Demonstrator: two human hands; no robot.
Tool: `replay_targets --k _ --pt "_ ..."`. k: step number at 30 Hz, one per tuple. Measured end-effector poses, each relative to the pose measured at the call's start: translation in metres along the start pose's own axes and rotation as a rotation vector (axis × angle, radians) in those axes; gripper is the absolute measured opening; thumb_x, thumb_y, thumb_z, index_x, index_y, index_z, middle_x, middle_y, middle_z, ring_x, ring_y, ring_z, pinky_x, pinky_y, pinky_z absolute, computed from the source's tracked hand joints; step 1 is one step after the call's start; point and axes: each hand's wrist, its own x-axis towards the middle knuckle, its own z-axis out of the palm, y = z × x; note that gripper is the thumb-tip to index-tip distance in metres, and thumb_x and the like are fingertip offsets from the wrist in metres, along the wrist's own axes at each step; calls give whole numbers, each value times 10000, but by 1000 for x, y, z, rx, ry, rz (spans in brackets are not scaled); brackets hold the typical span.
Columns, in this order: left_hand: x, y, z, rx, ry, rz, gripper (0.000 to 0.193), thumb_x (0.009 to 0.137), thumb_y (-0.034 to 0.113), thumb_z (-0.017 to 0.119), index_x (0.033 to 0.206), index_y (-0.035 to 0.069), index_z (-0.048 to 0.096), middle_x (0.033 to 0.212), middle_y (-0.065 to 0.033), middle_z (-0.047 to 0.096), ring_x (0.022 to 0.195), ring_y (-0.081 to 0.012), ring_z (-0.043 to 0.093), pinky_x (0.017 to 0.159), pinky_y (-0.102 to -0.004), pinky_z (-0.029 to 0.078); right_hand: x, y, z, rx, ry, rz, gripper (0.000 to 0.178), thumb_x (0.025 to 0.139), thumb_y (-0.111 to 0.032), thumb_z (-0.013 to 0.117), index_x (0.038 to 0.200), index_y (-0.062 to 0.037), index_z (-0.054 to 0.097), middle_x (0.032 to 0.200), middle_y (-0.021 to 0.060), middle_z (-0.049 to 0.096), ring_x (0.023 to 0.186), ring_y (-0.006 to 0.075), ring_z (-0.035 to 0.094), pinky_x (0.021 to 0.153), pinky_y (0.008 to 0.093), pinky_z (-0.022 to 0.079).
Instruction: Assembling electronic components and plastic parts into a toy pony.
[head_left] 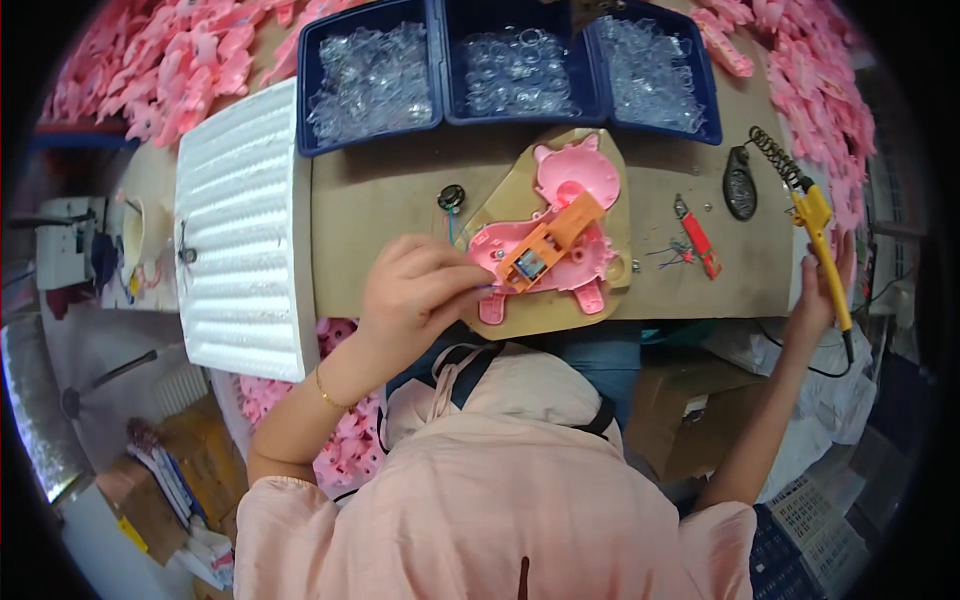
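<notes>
My left hand [420, 295] is closed in a pinch at the left edge of an open pink plastic toy shell [510, 238]. A small bluish bit shows at its fingertips, too small to name. Inside the shell lies an orange plastic part [550, 243] with a small circuit board [529, 263]. The shell rests on a tan pad [605, 312]. Out to the right, my right hand [818, 290] is closed around the yellow handle of a soldering iron [828, 255], whose front end points toward a coiled wire holder [775, 152].
Blue bins [446, 118] of clear plastic pieces stand at the back. A small round speaker [451, 196] with thin wires lies left of the pad. To the right are a red cutter knife [698, 242] and loose wires [672, 254]. White foam [245, 230] lies left; pink parts [815, 90] are heaped around.
</notes>
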Motion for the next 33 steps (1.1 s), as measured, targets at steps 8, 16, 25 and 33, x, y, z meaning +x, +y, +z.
replay_targets --k 8,16,25,33 --pt "-12 2 18 284 51 473 133 719 128 637 847 104 612 1046 -7 636 931 -146 589 760 -275 463 32 -18 2 -380 -163 -132 351 901 -65 503 1250 -30 494 1229 93 529 1045 157 543 888 271 438" --pt "-15 20 30 314 36 374 175 697 85 635 867 47 620 1044 -61 633 882 -170 605 704 -272 470 -24 -55 -3 42 276 167 383 935 -145 438 1244 80 425 1181 212 520 997 258 588 853 317 492" --pt "-15 24 27 324 0 332 178 695 61 636 869 39 602 1068 -68 626 846 -173 601 694 -274 468 -44 -81 27 338 182 249 466 928 -190 444 1294 79 338 1157 228 518 937 247 596 868 323 468" --pt "-15 20 15 -84 15 -122 175 703 81 660 875 98 632 878 -24 618 816 -215 565 706 -328 413 -78 -92 38 256 162 144 522 879 -170 516 1302 68 322 1170 237 504 1018 268 563 838 352 488"
